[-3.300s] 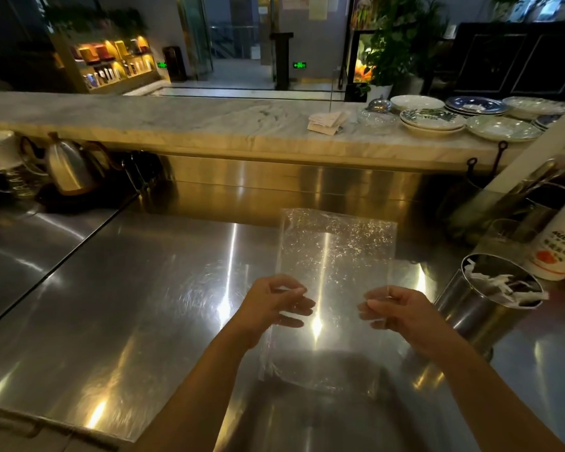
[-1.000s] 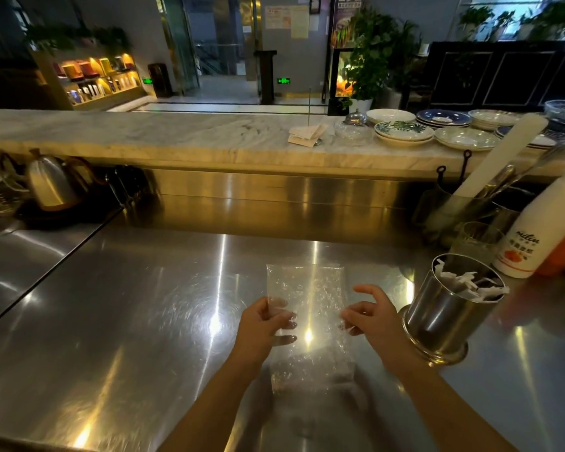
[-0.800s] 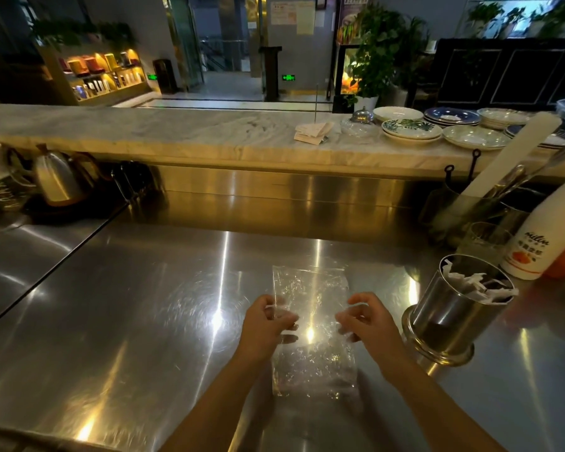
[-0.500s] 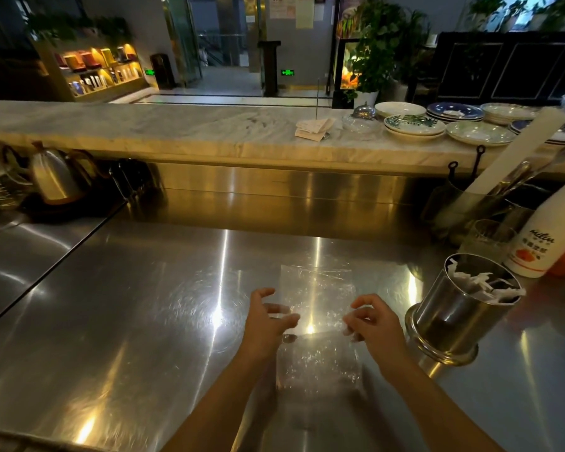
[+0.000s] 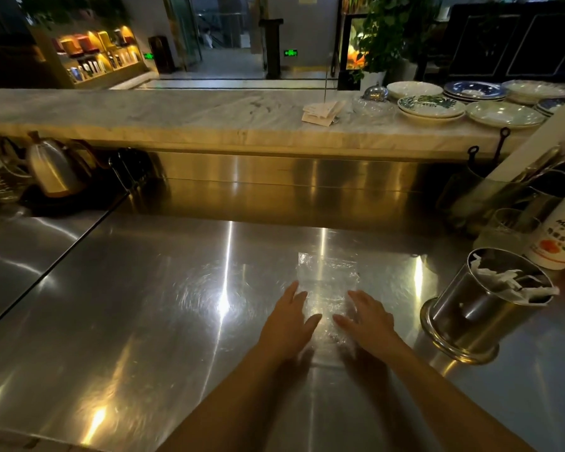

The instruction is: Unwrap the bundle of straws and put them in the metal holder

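Left hand (image 5: 289,324): flat, fingers spread, gripping nothing, pinning clear wrapper (image 5: 327,282) to counter (image 5: 144,321).
Right hand (image 5: 367,316): likewise flat, smoothing it.
Metal holder (image 5: 480,308): right of both palms, straws (image 5: 509,282) inside.

Broad bare steel counter (image 5: 137,305) left and near, metal holder (image 5: 470,314) blocking right, bottle (image 5: 561,236) and glass (image 5: 506,230) crowding far right
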A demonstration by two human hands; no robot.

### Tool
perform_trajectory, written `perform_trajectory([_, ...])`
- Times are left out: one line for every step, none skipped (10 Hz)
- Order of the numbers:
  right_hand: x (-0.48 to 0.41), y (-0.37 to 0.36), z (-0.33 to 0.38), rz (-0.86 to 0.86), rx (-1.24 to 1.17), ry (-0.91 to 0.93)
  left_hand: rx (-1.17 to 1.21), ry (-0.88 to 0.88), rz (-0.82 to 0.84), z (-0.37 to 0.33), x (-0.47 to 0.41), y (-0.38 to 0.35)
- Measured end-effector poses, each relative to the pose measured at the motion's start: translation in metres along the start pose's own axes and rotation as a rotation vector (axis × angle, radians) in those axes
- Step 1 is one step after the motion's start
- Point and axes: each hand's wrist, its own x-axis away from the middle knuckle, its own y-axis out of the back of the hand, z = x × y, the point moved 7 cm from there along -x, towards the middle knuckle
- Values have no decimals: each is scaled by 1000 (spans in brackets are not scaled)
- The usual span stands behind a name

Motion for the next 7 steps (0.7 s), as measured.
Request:
perform_trajectory([-2,-11,-7,35,162,14,-241,-59,79,6,-2,-10])
perform_trajectory([-2,-15,-12,34,231,19,-300,-65,140,12,3,-17])
perform_trajectory([-4,-14,-9,36,293,72,-300,-68,166,12,3,-17])
perform_trajectory([-8,-5,-6,23,327,91,-344,-101,154,7,-1,-10])
perform_trajectory([-13,1,-2,73,354,86,-454,-146,166,0,-7,-5])
perform_trajectory([-21,14,4,135,401,100,-444,-158,163,-8,-16,7])
perform_trajectory([-35,43,17,83,371,133,-420,-173,99,-19,-35,32])
